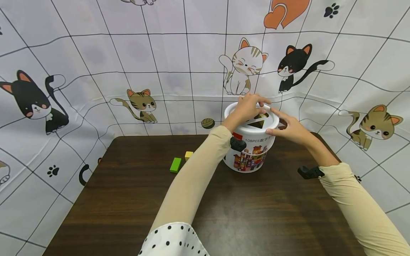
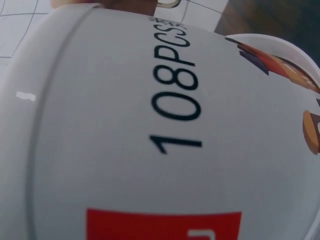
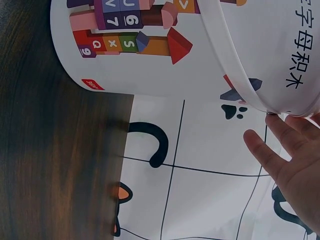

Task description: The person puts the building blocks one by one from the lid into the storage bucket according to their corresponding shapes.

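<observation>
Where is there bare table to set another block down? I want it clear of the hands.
Bare wood lies along the near edge of the dark brown wooden table, between the two sleeves, and left of the green block and yellow block. It is crowded around the white plastic bucket, where the left hand and right hand meet.
</observation>
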`<state>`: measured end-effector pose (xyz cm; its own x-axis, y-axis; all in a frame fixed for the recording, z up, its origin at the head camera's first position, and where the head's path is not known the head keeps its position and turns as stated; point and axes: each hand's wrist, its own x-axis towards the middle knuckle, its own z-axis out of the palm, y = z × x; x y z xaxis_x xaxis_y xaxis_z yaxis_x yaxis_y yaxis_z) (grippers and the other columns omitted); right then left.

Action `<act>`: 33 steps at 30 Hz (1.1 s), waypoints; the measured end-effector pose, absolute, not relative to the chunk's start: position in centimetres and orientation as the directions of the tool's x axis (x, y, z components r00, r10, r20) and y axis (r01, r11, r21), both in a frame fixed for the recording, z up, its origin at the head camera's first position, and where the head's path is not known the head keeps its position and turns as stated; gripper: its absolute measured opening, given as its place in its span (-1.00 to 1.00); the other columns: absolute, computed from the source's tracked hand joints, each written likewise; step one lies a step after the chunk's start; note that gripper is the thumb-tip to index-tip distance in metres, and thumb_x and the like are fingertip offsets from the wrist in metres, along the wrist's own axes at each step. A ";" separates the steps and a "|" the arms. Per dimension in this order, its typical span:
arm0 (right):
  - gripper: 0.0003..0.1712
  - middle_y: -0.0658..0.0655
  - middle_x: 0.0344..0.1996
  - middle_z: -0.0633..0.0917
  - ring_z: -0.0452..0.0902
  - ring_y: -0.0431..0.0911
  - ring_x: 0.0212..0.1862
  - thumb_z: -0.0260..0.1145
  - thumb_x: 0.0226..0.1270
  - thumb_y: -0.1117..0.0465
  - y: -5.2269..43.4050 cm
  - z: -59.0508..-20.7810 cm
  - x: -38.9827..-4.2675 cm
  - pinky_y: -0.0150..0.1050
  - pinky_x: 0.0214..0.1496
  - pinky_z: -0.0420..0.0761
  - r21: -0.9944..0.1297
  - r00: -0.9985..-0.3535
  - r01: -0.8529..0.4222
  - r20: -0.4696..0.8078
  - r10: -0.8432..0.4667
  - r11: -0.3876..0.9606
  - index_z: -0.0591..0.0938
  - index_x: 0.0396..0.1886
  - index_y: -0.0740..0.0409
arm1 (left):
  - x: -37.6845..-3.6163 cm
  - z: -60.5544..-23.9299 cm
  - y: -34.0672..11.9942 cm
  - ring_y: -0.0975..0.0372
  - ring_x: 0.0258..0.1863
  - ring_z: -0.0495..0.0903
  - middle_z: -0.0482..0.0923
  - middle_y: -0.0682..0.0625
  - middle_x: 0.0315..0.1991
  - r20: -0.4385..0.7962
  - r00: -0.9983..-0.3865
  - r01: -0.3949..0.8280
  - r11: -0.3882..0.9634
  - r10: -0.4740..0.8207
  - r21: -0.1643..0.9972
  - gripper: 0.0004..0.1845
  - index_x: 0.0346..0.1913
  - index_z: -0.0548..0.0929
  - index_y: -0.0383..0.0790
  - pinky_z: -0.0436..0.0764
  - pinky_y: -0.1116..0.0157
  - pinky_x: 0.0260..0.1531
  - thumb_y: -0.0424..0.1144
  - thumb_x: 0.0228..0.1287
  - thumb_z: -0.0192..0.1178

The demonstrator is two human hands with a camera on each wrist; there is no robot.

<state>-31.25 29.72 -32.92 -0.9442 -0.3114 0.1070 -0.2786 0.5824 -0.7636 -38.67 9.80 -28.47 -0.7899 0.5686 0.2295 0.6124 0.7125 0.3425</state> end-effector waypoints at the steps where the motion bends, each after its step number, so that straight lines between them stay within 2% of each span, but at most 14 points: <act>1: 0.06 0.30 0.56 0.27 0.48 0.18 0.33 0.43 0.35 0.15 29.7 -32.9 -31.2 -0.53 -0.04 0.57 -0.764 -0.944 -0.279 0.106 -0.313 0.582 0.01 0.67 -0.03 | -38.7 -28.5 9.8 0.29 0.07 0.43 0.62 0.20 0.02 0.232 -0.792 0.610 0.717 0.564 0.337 -0.54 0.31 0.61 0.26 0.28 0.22 0.13 -0.01 0.37 0.30; 5: 0.07 0.29 0.56 0.26 0.46 0.19 0.36 0.44 0.35 0.14 29.7 -33.1 -31.2 -0.57 -0.03 0.54 -0.762 -0.944 -0.278 0.104 -0.314 0.585 0.00 0.67 -0.01 | -38.8 -28.5 9.4 0.28 0.07 0.44 0.63 0.22 0.02 0.236 -0.796 0.605 0.729 0.557 0.319 -0.49 0.36 0.56 0.29 0.30 0.23 0.10 0.04 0.36 0.30; 13: 0.07 0.29 0.57 0.25 0.49 0.20 0.32 0.44 0.34 0.13 29.7 -33.2 -31.3 -0.55 -0.03 0.55 -0.767 -0.948 -0.264 0.095 -0.304 0.584 0.01 0.67 -0.02 | -38.5 -28.1 8.0 0.25 0.07 0.49 0.68 0.17 0.02 0.261 -0.781 0.624 0.702 0.567 0.344 -0.51 0.30 0.63 0.24 0.34 0.18 0.10 0.12 0.32 0.33; 19: 0.08 0.29 0.58 0.23 0.45 0.19 0.37 0.44 0.34 0.13 29.7 -33.2 -31.4 -0.58 -0.01 0.53 -0.772 -0.948 -0.263 0.094 -0.305 0.579 0.00 0.68 -0.03 | -37.9 -27.6 5.8 0.22 0.05 0.52 0.71 0.13 -0.02 0.336 -0.759 0.651 0.643 0.558 0.403 -0.53 0.19 0.72 0.16 0.33 0.17 0.11 0.15 0.23 0.41; 25: 0.08 0.30 0.56 0.26 0.49 0.19 0.33 0.45 0.33 0.14 29.7 -33.1 -31.5 -0.58 0.00 0.54 -0.779 -0.947 -0.265 0.100 -0.304 0.569 0.02 0.67 -0.05 | -37.3 -27.6 2.4 0.19 0.08 0.46 0.70 0.10 -0.07 0.402 -0.767 0.641 0.623 0.499 0.449 -0.50 0.11 0.76 0.10 0.28 0.08 0.19 0.19 0.13 0.47; 28: 0.08 0.32 0.54 0.29 0.53 0.14 0.29 0.46 0.31 0.15 29.7 -33.1 -31.5 -0.58 0.01 0.54 -0.777 -0.949 -0.264 0.103 -0.298 0.572 0.03 0.67 -0.06 | -37.1 -28.1 0.4 0.17 0.10 0.46 0.70 0.05 -0.09 0.442 -0.766 0.642 0.592 0.467 0.487 -0.50 0.08 0.78 0.04 0.28 0.04 0.22 0.16 0.11 0.49; 33: 0.09 0.32 0.53 0.32 0.57 -0.06 0.22 0.46 0.31 0.14 29.8 -33.0 -31.4 -0.59 0.02 0.54 -0.778 -0.951 -0.254 0.094 -0.293 0.574 0.02 0.67 -0.07 | -37.1 -29.6 -2.9 0.11 0.07 0.52 0.72 -0.03 -0.14 0.509 -0.761 0.644 0.562 0.403 0.519 -0.55 0.02 0.80 -0.06 0.39 0.06 0.15 0.08 0.12 0.51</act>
